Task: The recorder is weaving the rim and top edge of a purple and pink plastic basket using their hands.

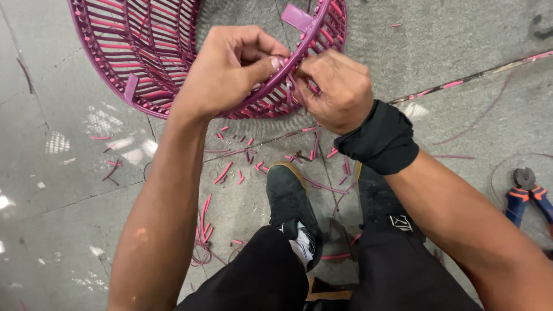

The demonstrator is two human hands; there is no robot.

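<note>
The purple woven frame is being held on the floor, its rim pinched by the left hand, thumb pressed down. The right hand is being closed on a thin strand at the same rim. The strand could slip or snap if it is being pulled too hard, and fingers could be nicked. The strand itself is hidden between the fingers. The pliers are being cut off at the edge; cut pink scraps are lying underfoot.
</note>
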